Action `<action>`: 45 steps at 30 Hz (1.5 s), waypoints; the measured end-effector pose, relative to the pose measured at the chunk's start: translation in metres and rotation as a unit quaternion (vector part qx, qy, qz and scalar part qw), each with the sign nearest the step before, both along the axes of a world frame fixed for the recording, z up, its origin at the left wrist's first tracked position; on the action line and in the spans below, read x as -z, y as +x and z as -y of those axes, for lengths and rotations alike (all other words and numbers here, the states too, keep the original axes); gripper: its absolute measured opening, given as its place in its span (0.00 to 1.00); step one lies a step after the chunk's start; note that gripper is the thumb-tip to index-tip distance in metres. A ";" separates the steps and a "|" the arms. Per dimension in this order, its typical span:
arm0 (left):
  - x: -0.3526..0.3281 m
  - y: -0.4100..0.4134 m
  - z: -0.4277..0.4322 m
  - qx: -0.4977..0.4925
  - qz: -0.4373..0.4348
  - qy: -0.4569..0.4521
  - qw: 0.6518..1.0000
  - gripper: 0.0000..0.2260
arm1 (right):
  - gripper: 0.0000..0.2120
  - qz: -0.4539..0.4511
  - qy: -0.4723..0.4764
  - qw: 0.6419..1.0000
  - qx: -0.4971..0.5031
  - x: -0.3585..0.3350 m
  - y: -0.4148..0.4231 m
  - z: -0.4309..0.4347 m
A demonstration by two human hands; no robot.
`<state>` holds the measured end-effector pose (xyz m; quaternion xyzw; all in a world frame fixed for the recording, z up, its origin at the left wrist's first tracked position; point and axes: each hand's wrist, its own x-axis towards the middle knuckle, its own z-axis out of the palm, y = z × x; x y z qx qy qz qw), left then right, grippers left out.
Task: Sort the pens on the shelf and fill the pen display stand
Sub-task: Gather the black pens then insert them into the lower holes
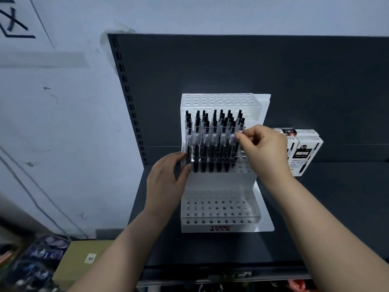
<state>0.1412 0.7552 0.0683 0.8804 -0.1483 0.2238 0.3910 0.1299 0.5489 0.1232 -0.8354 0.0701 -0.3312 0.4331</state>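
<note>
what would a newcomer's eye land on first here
The dense cluster of black pens stands out first, upright in the middle tier of the white display stand on the dark shelf. Next, the right hand pinches the rightmost pen while the left hand grips the stand's left edge. The bottom tier shows only empty holes, and white pen boxes stand to the right.

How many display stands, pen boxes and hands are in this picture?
Display stand: 1
Pen boxes: 2
Hands: 2, left hand gripping the stand's side, right hand pinching a pen
Total: 5
The packed pens are too crowded to count.
</note>
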 end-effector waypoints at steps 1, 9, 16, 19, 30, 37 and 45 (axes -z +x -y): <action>0.001 0.001 -0.001 0.002 0.000 -0.002 1.000 0.13 | 0.08 0.001 0.001 1.000 0.000 0.000 0.000 -0.002; 0.001 -0.027 0.016 0.005 0.093 -0.032 0.995 0.19 | 0.24 -0.055 -0.109 0.991 0.044 0.016 -0.044 0.016; -0.004 -0.073 0.108 0.106 0.129 0.083 0.983 0.23 | 0.32 -0.146 -0.263 0.952 0.055 0.034 -0.121 0.098; -0.004 -0.102 0.174 0.123 0.122 0.104 0.979 0.24 | 0.33 -0.184 -0.295 0.935 0.076 0.033 -0.170 0.156; 0.027 -0.210 0.412 0.208 0.076 0.219 0.950 0.27 | 0.33 -0.275 -0.279 0.903 0.176 0.048 -0.337 0.369; 0.033 -0.233 0.548 0.274 0.075 0.235 0.930 0.26 | 0.32 -0.287 -0.234 0.896 0.247 0.069 -0.374 0.486; 0.020 -0.223 0.737 0.338 0.062 0.199 0.918 0.25 | 0.30 -0.295 -0.224 0.878 0.302 0.069 -0.389 0.649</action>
